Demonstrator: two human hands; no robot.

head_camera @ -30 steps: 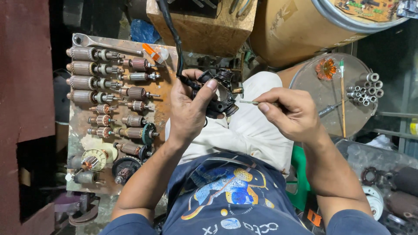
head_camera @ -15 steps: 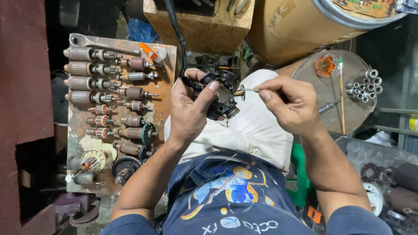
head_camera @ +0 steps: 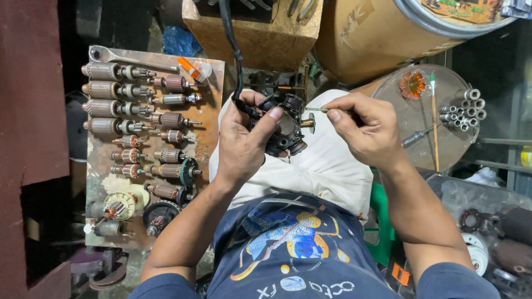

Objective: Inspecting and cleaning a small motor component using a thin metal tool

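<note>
My left hand (head_camera: 244, 141) grips a black motor housing (head_camera: 285, 127) over my lap, with a black cable (head_camera: 233, 50) running up from it. A brass-coloured part sticks out of the housing on its right side. My right hand (head_camera: 363, 130) pinches a thin metal tool (head_camera: 317, 110) whose tip touches the housing near that brass part. Both hands sit above my white trousers (head_camera: 316, 171).
A rusty board (head_camera: 208, 133) on the left carries rows of motor armatures (head_camera: 108, 88) and a wrench (head_camera: 130, 58). A wooden box (head_camera: 266, 33) and a tan drum (head_camera: 377, 39) stand ahead. A round grey tray (head_camera: 421, 119) on the right holds short tubes, sticks and an orange part.
My right hand has moved in toward the housing, bringing the thin tool's tip against it. My left hand has kept its grip and shifted slightly.
</note>
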